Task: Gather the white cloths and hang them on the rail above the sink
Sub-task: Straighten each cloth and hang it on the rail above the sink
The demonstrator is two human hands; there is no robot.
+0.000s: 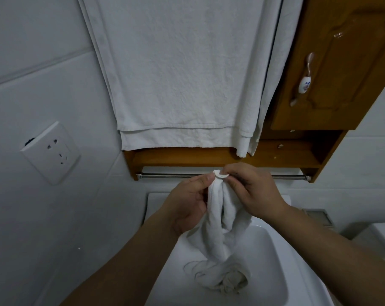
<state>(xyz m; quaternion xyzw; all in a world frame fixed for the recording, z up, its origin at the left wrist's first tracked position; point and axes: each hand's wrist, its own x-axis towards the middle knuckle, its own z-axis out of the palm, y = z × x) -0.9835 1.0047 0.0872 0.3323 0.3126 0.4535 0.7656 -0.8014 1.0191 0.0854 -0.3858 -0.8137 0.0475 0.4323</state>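
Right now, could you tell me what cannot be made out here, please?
Head view: top of the hanging towel, cut off by the upper edge.
Middle of the rail, hidden behind the left hand and right hand.
Whether the white cloth bunched in the sink is one piece or several: folds hide it.

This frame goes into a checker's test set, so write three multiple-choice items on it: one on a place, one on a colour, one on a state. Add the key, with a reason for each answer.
1. Where does the lower end of the held cloth lie?
A. on a floor mat
B. in the sink
C. in a bucket

2. What colour is the wall socket?
A. white
B. black
C. brown

3. What are the left hand and right hand doing?
A. both idle
B. only one holds the cloth
C. both pinch the cloth's top

Key:
1 B, the bunched end rests in the sink.
2 A, its plate is plain white.
3 C, both sets of fingertips meet on the top corner.
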